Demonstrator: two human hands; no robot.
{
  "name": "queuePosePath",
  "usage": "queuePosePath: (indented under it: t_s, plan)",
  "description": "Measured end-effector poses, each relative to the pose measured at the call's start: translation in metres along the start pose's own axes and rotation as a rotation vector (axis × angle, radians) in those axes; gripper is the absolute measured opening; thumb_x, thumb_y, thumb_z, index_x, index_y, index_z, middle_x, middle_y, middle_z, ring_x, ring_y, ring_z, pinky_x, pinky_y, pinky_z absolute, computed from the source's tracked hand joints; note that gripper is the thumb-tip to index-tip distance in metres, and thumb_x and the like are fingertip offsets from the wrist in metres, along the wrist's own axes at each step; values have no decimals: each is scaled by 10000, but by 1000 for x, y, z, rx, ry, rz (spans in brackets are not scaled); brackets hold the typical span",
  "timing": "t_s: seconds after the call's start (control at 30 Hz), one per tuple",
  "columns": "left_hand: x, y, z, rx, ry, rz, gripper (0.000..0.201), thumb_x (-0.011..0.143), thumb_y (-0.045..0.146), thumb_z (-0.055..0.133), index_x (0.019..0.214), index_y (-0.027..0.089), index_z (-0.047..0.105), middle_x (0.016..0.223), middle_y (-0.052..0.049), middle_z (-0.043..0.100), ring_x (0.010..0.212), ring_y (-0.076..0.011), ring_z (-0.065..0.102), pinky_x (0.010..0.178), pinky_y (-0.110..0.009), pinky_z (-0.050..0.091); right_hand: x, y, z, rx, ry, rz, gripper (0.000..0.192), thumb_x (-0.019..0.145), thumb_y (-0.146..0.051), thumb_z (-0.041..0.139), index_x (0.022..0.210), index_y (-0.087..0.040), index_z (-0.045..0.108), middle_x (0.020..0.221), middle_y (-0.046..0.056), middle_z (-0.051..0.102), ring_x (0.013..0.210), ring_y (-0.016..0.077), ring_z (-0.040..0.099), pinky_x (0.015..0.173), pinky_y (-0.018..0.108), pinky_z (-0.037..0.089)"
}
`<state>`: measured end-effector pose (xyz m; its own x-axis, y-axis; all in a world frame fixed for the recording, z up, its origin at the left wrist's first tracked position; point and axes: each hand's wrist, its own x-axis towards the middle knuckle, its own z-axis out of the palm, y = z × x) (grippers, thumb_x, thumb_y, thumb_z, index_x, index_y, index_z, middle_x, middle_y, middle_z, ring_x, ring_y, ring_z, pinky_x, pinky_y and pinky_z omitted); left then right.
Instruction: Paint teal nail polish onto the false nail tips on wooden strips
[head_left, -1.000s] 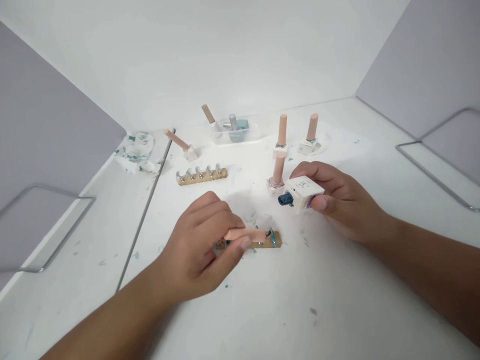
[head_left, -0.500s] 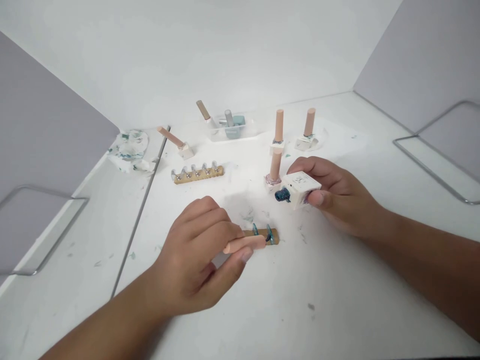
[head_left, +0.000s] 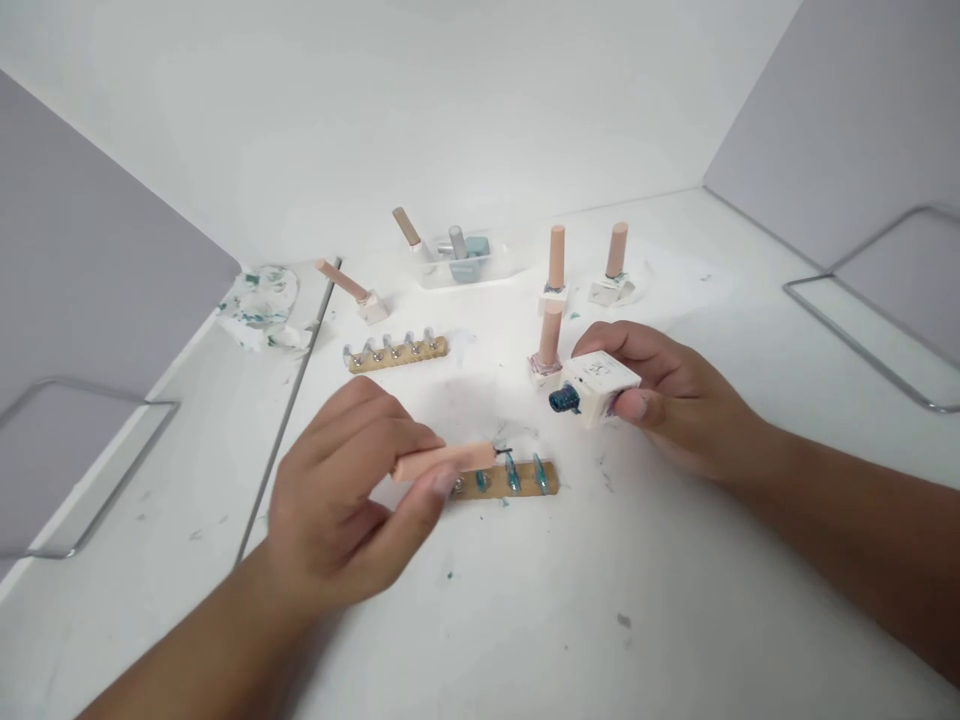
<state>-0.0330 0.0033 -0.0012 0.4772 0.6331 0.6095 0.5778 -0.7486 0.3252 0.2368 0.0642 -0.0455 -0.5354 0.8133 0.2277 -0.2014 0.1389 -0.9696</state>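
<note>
Pinched in my left hand [head_left: 352, 490] is a nail polish brush [head_left: 450, 460] with a peach handle, its dark bristles pointing right. Just below the brush lies a gold strip [head_left: 529, 490] carrying nail tips; the ones that show are painted glittery teal, and my fingers hide its left end. My right hand [head_left: 667, 395] grips a white square nail polish bottle [head_left: 604, 385], tilted so that its open neck, coated in dark teal, faces left. Behind that bottle stands another polish bottle [head_left: 550, 345] with a peach cap and purplish smears.
A second gold strip [head_left: 401, 355] holds clear nail tips. Further back are a clear tray [head_left: 480, 268] with bottles, more peach-capped bottles [head_left: 556, 260], and a crumpled stained tissue [head_left: 262, 300] at left. Metal wire stands [head_left: 870, 345] flank both sides.
My left hand has moved left and slightly up with the brush, uncovering more of the near strip's teal nail tips. My right hand and its bottle stay nearly in place.
</note>
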Motion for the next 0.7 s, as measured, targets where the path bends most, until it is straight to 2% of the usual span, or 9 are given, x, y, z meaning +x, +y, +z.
queuePosePath:
  t_s: [0.1, 0.27, 0.37, 0.5, 0.6, 0.7]
  plan:
    - [0, -4, -3, 6, 38, -40, 111, 836, 90, 588, 858, 199, 581, 622, -1, 552, 584, -148, 441, 544, -344, 366, 0, 1, 0, -12, -3, 1, 295, 848, -493, 716, 998, -248, 646, 920, 17, 592, 848, 152, 544, 734, 277, 452]
    - [2, -2, -2, -42, -21, 9, 140, 824, 61, 562, 864, 195, 576, 620, -4, 579, 569, -143, 453, 534, -345, 385, -1, 2, -1, -29, -1, 16, 307, 844, -500, 714, 1023, -258, 653, 1004, 48, 620, 914, 191, 567, 770, 308, 469]
    - [0, -2, -4, -65, 34, 6, 128, 825, 77, 577, 884, 191, 584, 624, -14, 562, 593, -153, 456, 521, -340, 380, -2, 2, 0, -45, -5, 33, 314, 834, -517, 715, 1005, -260, 655, 1018, 51, 630, 901, 194, 567, 767, 314, 476]
    - [-7, -1, -8, -73, 99, 57, 102, 880, 148, 549, 965, 189, 589, 640, -13, 508, 607, -159, 446, 521, -350, 379, -3, 1, 6, -40, -37, 49, 282, 828, -486, 732, 995, -272, 657, 963, 29, 628, 904, 183, 577, 806, 308, 481]
    - [-7, 2, -8, -59, 95, 102, 144, 906, 154, 522, 1043, 167, 568, 668, -14, 526, 607, -157, 461, 535, -365, 398, -4, 1, 13, 61, -90, 67, 292, 834, -493, 724, 1009, -270, 654, 891, 14, 610, 824, 159, 573, 719, 278, 466]
    - [-4, 8, -8, -42, 89, 138, 113, 930, 160, 502, 1024, 146, 562, 671, -18, 544, 593, -149, 465, 522, -360, 397, -5, 1, 19, 145, -107, 103, 328, 831, -533, 710, 1003, -259, 656, 854, 12, 575, 759, 145, 542, 680, 269, 442]
